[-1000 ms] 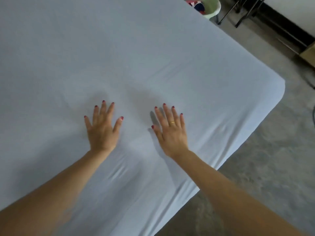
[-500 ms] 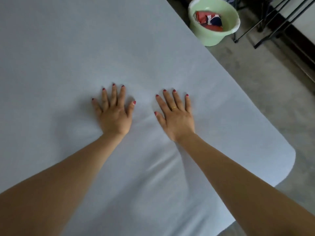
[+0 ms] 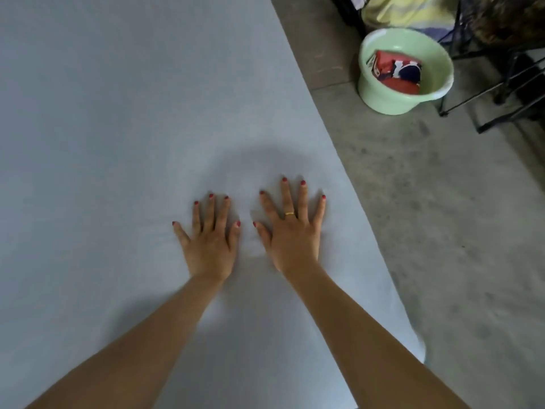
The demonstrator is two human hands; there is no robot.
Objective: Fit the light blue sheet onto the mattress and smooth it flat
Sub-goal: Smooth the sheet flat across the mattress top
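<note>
Both hands, left hand (image 3: 208, 246) and right hand (image 3: 292, 231), lie flat with fingers spread, pressing the light blue sheet (image 3: 118, 113) on the mattress, gripping nothing. Near the mattress's right edge, a hard push could probably bunch fabric or tug the corner loose.

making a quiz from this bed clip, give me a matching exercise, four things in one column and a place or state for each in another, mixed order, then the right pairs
Things
1. left hand
2. right hand
3. green basin
4. light blue sheet

Places or states
A. on the floor beside the bed, red item inside
B. flat on the sheet, gold ring on one finger
C. spread over the mattress
D. flat on the sheet, no ring

Pairs: 1-D, 2-B, 3-A, 4-C
</note>
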